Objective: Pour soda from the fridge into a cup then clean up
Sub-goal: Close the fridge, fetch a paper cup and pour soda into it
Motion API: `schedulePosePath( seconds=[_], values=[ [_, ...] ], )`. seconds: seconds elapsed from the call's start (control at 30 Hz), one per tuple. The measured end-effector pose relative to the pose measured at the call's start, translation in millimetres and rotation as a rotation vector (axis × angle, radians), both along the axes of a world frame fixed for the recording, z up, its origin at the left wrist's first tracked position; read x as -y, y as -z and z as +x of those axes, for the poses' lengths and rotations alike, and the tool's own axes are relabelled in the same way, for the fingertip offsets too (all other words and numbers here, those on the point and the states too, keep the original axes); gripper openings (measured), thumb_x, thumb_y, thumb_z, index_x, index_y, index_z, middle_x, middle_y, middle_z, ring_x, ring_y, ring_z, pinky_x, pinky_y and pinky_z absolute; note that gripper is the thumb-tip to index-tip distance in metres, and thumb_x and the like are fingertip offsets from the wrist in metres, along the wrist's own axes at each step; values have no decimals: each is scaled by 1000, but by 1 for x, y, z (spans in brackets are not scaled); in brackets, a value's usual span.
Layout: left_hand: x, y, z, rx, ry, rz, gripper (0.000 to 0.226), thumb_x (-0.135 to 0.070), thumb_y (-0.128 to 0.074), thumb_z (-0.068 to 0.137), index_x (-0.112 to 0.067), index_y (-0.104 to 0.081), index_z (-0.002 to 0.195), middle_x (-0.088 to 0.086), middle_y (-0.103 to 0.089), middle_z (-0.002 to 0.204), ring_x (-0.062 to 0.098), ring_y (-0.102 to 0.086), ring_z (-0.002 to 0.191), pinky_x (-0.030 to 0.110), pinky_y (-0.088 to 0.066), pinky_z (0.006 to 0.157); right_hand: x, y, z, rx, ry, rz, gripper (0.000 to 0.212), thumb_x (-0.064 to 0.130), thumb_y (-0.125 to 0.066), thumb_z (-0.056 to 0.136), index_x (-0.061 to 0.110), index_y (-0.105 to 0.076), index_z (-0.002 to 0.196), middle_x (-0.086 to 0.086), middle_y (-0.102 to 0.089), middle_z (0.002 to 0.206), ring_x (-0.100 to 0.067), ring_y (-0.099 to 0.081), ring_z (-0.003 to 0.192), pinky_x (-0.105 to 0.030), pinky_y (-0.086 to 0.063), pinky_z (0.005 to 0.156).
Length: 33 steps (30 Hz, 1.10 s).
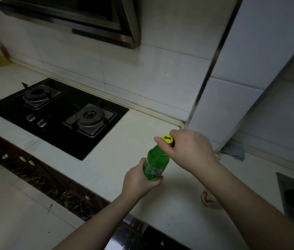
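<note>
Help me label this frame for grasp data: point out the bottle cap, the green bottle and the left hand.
bottle cap (167,138), head view, yellow top face.
green bottle (158,158), head view, shoulder above the label.
left hand (136,179), head view, back of the hand.

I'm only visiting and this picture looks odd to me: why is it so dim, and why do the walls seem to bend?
Head view: the kitchen is dimly lit and murky; the wide-angle lens bows the wall edges and countertop lines; the cup beside the right forearm is blurred; the green bottle and its yellow cap, held by the left hand and right hand, stay clear and bright.
</note>
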<state>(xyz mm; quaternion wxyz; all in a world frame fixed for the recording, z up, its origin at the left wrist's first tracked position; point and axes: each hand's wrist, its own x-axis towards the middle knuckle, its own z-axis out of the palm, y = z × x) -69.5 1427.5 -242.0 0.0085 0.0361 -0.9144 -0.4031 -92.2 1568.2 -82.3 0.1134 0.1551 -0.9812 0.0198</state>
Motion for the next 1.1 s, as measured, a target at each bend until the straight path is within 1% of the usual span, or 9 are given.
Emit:
schedulePosePath(
  seconds=[0.1,0.23,0.47,0.53,0.6,0.67,0.8,0.97,1.1],
  values=[
    [-3,-3,3,-43,-15,-47,49,-54,-71,65,-32,-48,102,-8,-68,87,19,-66,81,27,-44,61,3,-9,-2,-4,98,127,62,67,-24,90,15,-47,65,1,-38,57,-23,-42,55,-27,-20,45],
    [-7,-7,2,-50,-39,31,43,-46,-72,63,-31,-48,96,-11,-64,79,17,-64,76,28,-48,61,6,-13,-6,29,143,70,64,65,-28,90,14,-42,55,-2,-42,55,-18,-36,47,-26,-22,44],
    [4,-8,1,68,264,327,38,-28,-80,59,-34,-56,88,-14,-68,77,0,-63,69,25,-51,60,-5,-13,-14,70,-80,-127,59,61,-34,82,12,-35,49,-2,-35,47,-15,-34,45,-30,-22,45],
    [12,-9,-3,117,431,341,33,-24,-81,60,-27,-61,86,-11,-69,79,7,-65,73,31,-54,65,-10,-15,-15,85,-257,-97,58,64,-24,77,14,-35,49,1,-35,48,-15,-35,46,-31,-25,47],
    [19,-9,-7,165,569,318,33,-20,-81,62,-15,-65,91,0,-72,88,20,-69,84,41,-57,74,-16,-19,-16,92,-468,-61,54,57,-30,82,14,-41,51,2,-38,50,-17,-38,47,-31,-33,47],
    [22,-11,-6,174,598,289,35,-20,-82,62,-16,-65,92,1,-72,89,19,-69,85,38,-57,75,-24,-20,-18,99,-542,-44,51,50,-37,86,12,-45,53,0,-42,51,-19,-41,48,-32,-37,46],
    [9,-20,6,73,321,273,38,-21,-81,62,-30,-55,88,-9,-66,75,-2,-59,63,18,-46,57,-24,-23,-11,43,-315,54,59,61,-18,85,14,-48,64,1,-46,59,-21,-46,56,-29,-32,49],
    [-14,-26,13,-50,17,197,48,-25,-76,60,-35,-49,99,-14,-63,79,0,-59,71,22,-48,59,-18,-25,-3,-30,177,152,60,54,-24,96,12,-42,56,-4,-40,55,-19,-33,47,-25,-22,46],
    [-17,-28,10,-32,44,275,45,-21,-77,60,-32,-50,95,-12,-63,76,-2,-58,65,15,-44,54,-17,-31,-2,-60,157,132,56,50,-29,93,12,-40,53,-3,-39,52,-18,-32,46,-25,-21,45]
  ],
)
